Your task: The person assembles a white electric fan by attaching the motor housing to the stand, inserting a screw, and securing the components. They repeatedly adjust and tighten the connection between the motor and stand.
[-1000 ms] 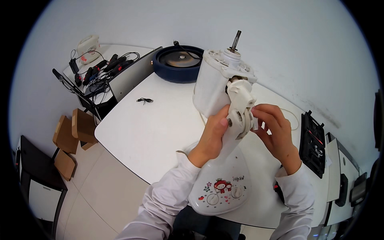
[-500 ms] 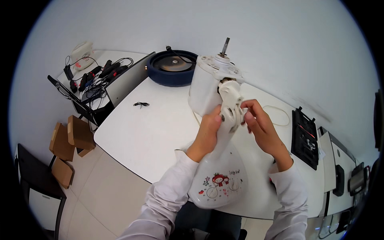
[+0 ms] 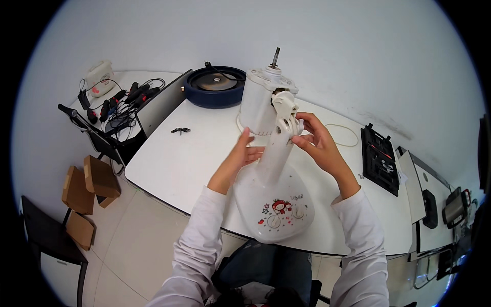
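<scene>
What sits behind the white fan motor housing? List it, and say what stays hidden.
Behind the fan motor housing lies a dark blue round fan guard on the white table. The housing covers the guard's right edge; whether they touch is unclear.

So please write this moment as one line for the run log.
left hand: on fan neck | right hand: fingers at neck joint | motor housing: upright | fan base: on white table

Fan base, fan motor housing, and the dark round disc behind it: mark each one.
fan base [image 3: 276,215], head view, on its flat white top.
fan motor housing [image 3: 255,105], head view, on its white side wall.
dark round disc [image 3: 204,94], head view, on its blue rim.
</scene>
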Demonstrator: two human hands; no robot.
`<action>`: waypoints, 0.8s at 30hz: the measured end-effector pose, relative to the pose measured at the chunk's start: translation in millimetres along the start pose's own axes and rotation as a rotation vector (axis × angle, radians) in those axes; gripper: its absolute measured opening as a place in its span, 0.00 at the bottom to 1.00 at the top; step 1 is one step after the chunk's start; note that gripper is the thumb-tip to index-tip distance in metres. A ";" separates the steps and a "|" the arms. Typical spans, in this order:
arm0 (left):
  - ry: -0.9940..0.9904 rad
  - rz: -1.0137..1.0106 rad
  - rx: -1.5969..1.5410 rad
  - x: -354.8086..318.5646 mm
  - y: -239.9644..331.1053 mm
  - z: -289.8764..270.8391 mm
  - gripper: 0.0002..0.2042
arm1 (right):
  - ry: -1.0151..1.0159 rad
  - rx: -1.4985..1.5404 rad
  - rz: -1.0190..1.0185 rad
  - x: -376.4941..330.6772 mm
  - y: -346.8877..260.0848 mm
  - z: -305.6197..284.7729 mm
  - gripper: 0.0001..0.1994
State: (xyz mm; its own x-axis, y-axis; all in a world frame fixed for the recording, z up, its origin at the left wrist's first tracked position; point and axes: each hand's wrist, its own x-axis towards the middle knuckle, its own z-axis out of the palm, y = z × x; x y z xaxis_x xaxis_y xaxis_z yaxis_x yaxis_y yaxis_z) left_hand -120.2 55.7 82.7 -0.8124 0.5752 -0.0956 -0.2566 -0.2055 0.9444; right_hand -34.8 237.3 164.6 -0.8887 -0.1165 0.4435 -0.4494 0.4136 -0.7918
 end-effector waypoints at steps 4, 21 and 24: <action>-0.260 0.093 -0.392 8.0 30.4 -0.1 0.42 | 0.008 0.036 -0.018 -2.8 2.1 1.0 0.20; -0.411 0.137 -0.748 30.0 87.7 36.8 0.34 | 0.036 0.011 -0.102 -8.5 4.1 3.9 0.23; -0.419 0.188 -0.689 38.3 92.7 37.0 0.36 | 0.040 -0.018 -0.117 -8.5 5.4 2.4 0.23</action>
State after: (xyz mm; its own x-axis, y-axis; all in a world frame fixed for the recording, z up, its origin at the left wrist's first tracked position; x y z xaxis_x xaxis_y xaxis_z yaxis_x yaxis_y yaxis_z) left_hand -155.8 88.0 178.2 -0.6464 0.7023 0.2981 -0.5101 -0.6884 0.5156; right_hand -29.9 238.4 155.6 -0.8257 -0.1295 0.5491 -0.5479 0.4158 -0.7259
